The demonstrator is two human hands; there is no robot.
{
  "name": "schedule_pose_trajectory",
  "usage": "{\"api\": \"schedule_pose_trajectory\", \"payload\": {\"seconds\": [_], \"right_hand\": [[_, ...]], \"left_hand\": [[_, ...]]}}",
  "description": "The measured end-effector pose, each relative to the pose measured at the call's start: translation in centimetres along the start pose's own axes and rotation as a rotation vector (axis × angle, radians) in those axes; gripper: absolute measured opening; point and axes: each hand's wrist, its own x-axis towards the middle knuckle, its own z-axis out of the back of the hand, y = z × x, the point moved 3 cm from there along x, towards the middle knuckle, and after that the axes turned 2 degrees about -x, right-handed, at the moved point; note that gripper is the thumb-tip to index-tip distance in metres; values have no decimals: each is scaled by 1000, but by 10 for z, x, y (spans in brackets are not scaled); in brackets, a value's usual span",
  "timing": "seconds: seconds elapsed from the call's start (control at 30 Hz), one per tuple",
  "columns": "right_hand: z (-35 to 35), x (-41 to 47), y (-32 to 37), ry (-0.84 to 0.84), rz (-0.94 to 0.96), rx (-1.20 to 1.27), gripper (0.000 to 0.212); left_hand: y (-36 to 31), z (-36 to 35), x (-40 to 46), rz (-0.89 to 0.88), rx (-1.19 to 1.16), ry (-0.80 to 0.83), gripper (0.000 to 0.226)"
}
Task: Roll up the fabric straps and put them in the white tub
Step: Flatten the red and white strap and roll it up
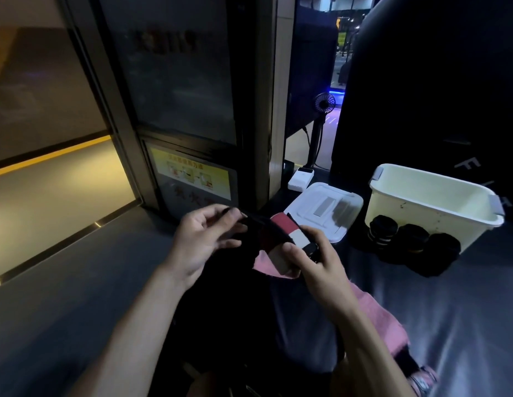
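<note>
Holding: both hands carry one dark fabric strap with a red and white end (278, 233) in the air above the dark padded bench (450, 296)
Left hand: the left hand (201, 242) pinches the far dark end of the strap, fingers curled round it; thumb side is blurred
Right hand: the right hand (315, 265) has its grip on the red-and-white end, thumb on top, fingers curled beneath
White tub: the cream-white plastic tub (407, 216) stands on the bench to the right, well apart from the hands
Rolled straps: three black rolled fabric straps (412, 239) lie in a row against the tub's near wall, outside it
Lid: a white flat plastic lid (321, 204) lies just left of the tub, beyond the right hand
Behind: a small black fan on a stand (324, 103); a small white box (299, 179) beside its foot
</note>
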Motion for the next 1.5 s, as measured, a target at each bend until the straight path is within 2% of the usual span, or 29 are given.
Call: {"api": "schedule_pose_trajectory", "payload": {"seconds": [0.1, 0.2, 0.27, 0.37, 0.43, 0.5, 0.57, 0.63, 0.73, 0.77, 0.87, 1.03, 1.17, 1.27, 1.4, 1.5], "right_hand": [[0, -1, 2, 52, -73, 134, 40], [-3, -2, 10, 68, -155, 266, 31], [-3, -2, 13, 90, -191, 366, 43], [-5, -3, 16, 134, -180, 502, 72], [-10, -6, 17, 182, -188, 557, 81], [-13, -9, 18, 234, -195, 598, 66], [-12, -11, 22, 286, -180, 621, 57], [-10, -11, 26, 322, -183, 627, 62], [-8, -10, 27, 369, -240, 671, 61], [-7, -11, 26, 392, -265, 716, 57], [-8, -14, 27, 467, -332, 771, 54], [-9, -11, 19, 341, -447, 787, 52], [-7, -8, 17, 231, -483, 718, 47], [-8, -7, 18, 193, -501, 678, 43], [-8, -5, 21, 193, -481, 667, 48], [-8, -5, 21, 199, -474, 660, 56]], "left_hand": [[-16, 0, 0, 85, -253, 11, 13], [-19, -8, -4, 157, -331, 73, 14], [-4, -15, -12, 232, -264, 95, 15], [25, -25, -23, 298, -271, 22, 11], [43, -30, -25, 300, -312, -36, 21], [54, -33, -22, 283, -293, -74, 28], [58, -35, -18, 264, -220, -76, 17], [56, -33, -13, 234, -94, -70, 12], [50, -31, -8, 129, -15, 21, 12], [45, -33, -8, 108, -42, 75, 5], [44, -35, -10, 77, -92, 130, 5], [50, -35, -14, 36, -54, 114, 12], [46, -29, -11, -114, 205, 225, 19], [43, -25, -6, -163, 381, 287, 12], [42, -27, -4, -184, 436, 213, 18], [51, -37, -5, -67, 309, 107, 23]]}}
